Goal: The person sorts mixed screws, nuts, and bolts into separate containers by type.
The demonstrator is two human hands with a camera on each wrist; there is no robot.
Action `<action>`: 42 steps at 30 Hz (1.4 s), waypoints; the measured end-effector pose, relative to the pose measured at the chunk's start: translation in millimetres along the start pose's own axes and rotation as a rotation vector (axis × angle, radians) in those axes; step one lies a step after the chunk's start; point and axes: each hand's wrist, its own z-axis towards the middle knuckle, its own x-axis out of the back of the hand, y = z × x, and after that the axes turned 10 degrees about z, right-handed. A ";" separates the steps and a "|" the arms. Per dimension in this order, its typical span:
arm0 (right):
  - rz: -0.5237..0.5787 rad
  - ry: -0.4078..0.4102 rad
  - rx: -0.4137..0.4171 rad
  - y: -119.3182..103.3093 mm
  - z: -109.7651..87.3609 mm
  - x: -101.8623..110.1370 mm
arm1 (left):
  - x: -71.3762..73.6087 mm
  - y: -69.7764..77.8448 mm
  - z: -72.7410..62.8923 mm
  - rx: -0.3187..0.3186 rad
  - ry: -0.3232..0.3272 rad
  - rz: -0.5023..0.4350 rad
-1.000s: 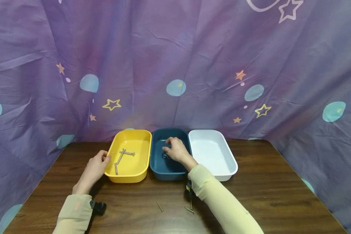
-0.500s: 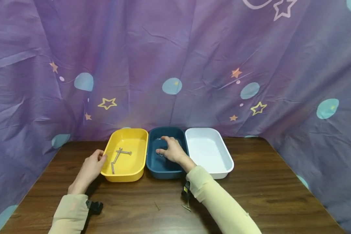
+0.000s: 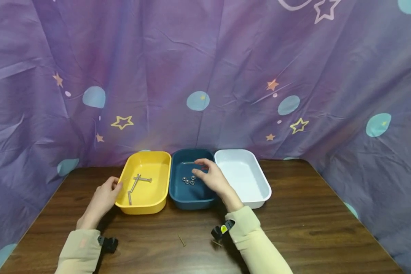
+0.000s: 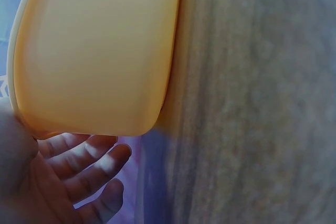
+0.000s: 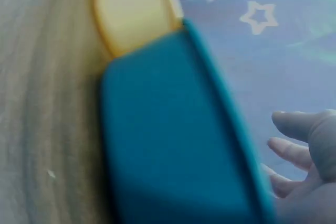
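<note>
In the head view, my left hand (image 3: 104, 196) holds the left rim of the yellow tray (image 3: 163, 198), with the thumb over the edge. The left wrist view shows the other fingers (image 4: 97, 179) outside the wall. Silver bolts (image 3: 135, 183) lie in that tray. Above the right part of the dark blue tray (image 3: 195, 203) is my right hand (image 3: 214, 179), its thumb and fingers apart with nothing seen between them. Several small metal nuts (image 3: 187, 181) lie grouped on the blue tray's floor, left of the fingers.
A white tray (image 3: 246, 179) stands right of the blue one, all three in a row. Near the front of the wooden table (image 3: 315, 228) lie a brass screw (image 3: 181, 240) and another screw (image 3: 217, 243) beside the right wrist camera. A purple curtain (image 3: 171, 76) hangs behind.
My right hand has drawn back to the right and opened out, uncovering the nuts in the blue tray. The left hand stays on the yellow rim. The head view has shifted slightly.
</note>
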 end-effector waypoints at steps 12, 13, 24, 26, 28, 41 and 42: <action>-0.008 0.056 0.047 -16.9 -21.6 58.4 | 0.7 -1.6 0.6 -0.033 0.041 0.019; -0.025 0.061 0.052 -18.2 -23.4 65.1 | 1.0 -1.4 1.0 -0.034 0.049 0.028; -0.163 0.221 0.100 3.7 -39.3 136.4 | -1.0 0.1 0.0 -0.029 0.076 0.051; -0.195 0.273 0.082 11.2 -40.9 145.3 | -0.6 0.2 -1.1 -0.029 0.086 0.050; -0.227 0.315 0.057 19.6 -42.5 152.5 | 0.4 0.1 -2.4 -0.025 0.085 0.049; -0.192 0.312 0.014 57.2 -47.9 178.0 | 0.9 -0.3 -1.8 -0.004 0.051 0.044; -0.204 0.292 0.017 58.6 -47.4 179.3 | 0.8 0.0 -1.6 -0.001 0.048 0.043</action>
